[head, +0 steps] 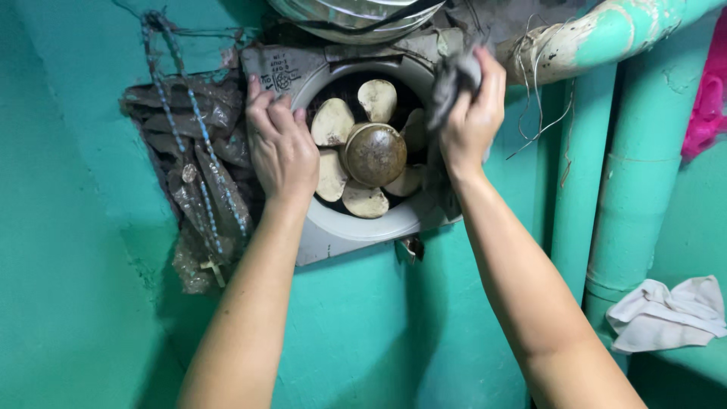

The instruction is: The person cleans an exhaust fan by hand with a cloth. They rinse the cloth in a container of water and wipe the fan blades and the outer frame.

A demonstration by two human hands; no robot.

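Overhead, teal wall fills the view; two teal pipes run down at right. White exhaust fan housing is set in the wall, its round opening showing dirty cream blades around a brown domed hub. Crumpled dusty plastic is stuffed in the gap left of the housing, with a blue beaded string draped over it. White cloth lies on a ledge lower right. Left hand: fingers extended, palm flat against the housing's left rim, gripping nothing. Right hand: closed around a dark grey rag, pressed to the upper right rim of the opening.
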